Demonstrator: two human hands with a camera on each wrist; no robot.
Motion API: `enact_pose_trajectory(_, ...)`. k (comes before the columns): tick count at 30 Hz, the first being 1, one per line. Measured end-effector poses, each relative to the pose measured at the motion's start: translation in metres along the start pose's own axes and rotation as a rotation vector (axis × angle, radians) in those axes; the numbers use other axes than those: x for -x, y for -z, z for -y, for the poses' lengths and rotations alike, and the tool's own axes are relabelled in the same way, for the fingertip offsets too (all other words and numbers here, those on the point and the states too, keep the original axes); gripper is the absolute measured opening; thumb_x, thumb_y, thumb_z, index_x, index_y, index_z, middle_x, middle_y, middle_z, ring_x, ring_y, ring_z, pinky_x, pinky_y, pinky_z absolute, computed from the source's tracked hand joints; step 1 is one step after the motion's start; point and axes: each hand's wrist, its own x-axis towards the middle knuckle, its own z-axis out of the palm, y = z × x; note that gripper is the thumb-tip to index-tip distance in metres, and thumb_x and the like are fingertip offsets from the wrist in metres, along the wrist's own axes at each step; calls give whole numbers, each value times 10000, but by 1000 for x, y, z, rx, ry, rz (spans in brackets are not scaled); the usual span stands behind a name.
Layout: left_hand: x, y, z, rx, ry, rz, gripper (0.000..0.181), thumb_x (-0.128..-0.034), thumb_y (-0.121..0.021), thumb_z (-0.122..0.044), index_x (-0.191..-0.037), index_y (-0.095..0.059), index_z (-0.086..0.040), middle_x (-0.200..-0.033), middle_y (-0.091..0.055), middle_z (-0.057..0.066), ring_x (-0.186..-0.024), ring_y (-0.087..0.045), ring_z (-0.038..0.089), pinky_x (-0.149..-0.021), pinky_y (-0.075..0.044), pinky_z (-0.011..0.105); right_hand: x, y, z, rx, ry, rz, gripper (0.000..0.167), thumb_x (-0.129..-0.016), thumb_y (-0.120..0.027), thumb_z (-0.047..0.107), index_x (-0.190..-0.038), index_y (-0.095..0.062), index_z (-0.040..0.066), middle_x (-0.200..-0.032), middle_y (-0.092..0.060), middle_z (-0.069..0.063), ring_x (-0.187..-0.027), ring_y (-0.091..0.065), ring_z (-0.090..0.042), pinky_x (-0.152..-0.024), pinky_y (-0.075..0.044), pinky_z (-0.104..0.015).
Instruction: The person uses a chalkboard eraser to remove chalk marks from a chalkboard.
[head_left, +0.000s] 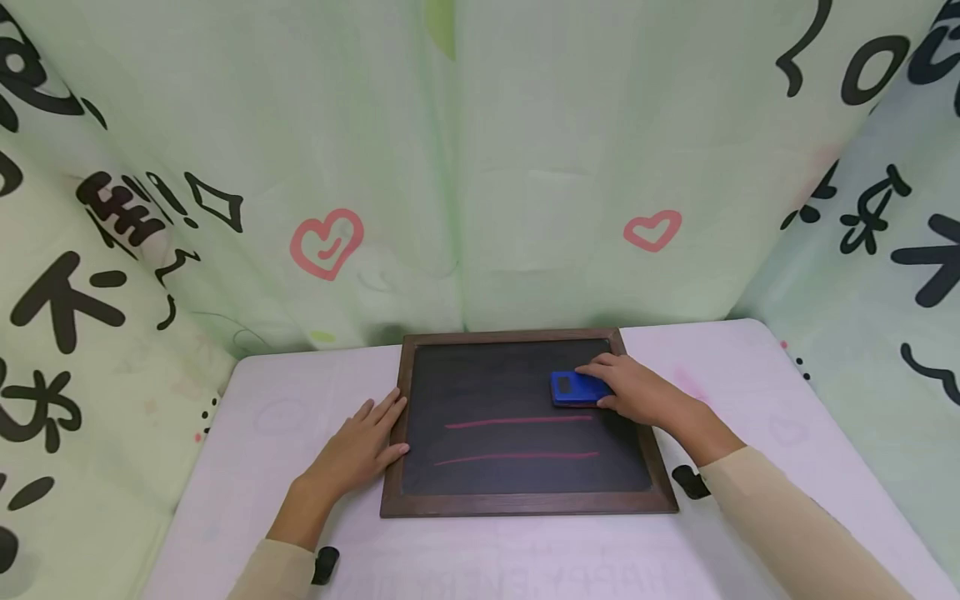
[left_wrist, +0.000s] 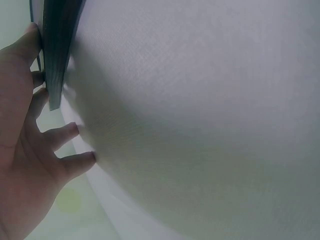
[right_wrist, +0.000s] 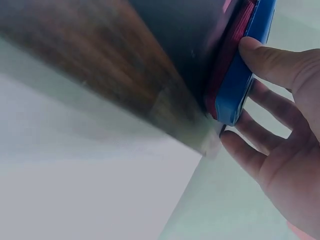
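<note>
A small blackboard (head_left: 495, 379) with a brown wooden frame (head_left: 525, 504) lies on a white table. Two pink chalk-like lines (head_left: 517, 457) run across its lower half. My right hand (head_left: 637, 387) grips a blue board eraser (head_left: 573, 387), thumb on the near side and fingers on the far side, against the upper right of the board. In the right wrist view the eraser (right_wrist: 237, 75) shows a dark red pad facing the board. My left hand (head_left: 363, 442) rests at the frame's left edge, its thumb and fingertips touching the wood; in the left wrist view its fingers are spread.
The white table (head_left: 277, 433) extends on both sides of the blackboard and in front of it. Pale green curtains (head_left: 540, 167) with black writing and pink hearts hang behind and at both sides. A black wrist device (head_left: 325, 565) sits at each sleeve.
</note>
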Motion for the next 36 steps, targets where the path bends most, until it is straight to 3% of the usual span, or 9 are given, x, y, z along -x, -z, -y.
enact_pose_trajectory(10,1,-1,0,-1,-13,-10,742,-1037,-606,-429,-1636,-310,-108,-1722,-240,76,-1504,-322,506,-1176,-349,658,8,1,-2,-2,-8,-32,512,-900,-803,96,-1373,-624,16,-1301,-626,-215,-1172,-619,-432,-993,-536,-570)
enact_pose_trajectory(36,1,1,-1,-7,-22,-23,742,-1034,-612,-425,-1629,-322,-91,-1716,-253,90,-1487,-346,517,-1156,-373,662,41,-5,7,-60,36,21,535,-878,-838,183,-1369,-655,76,-1257,-646,-130,-1145,-629,-343,-960,-559,-521)
